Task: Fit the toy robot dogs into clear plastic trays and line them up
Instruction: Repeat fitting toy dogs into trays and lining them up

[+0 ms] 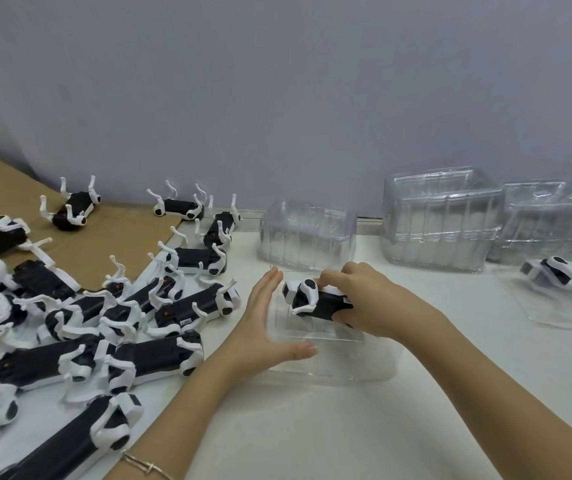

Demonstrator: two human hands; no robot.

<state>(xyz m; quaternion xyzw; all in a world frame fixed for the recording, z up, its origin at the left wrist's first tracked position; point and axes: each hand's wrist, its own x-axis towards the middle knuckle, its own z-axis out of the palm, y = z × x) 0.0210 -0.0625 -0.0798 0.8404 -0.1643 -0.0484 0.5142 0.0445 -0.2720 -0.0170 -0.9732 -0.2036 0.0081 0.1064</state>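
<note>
Item: person, 2 bare forearms. L hand (270, 327), R hand (364, 301): short nails. Bracelet (146, 465) at L wrist: thin, gold-tone, fine chain w/ small bar.

We count three tray stacks (442, 220), two single trays, near tray (329, 368) and right tray (561, 317), one held dog (315, 299), one trayed dog (564, 275), loose dogs (160, 358) at left, over a dozen, overlap defeats us, one cardboard (80, 244), one bracelet (146, 465), two hands, left hand (267, 327), right hand (364, 299)
</note>
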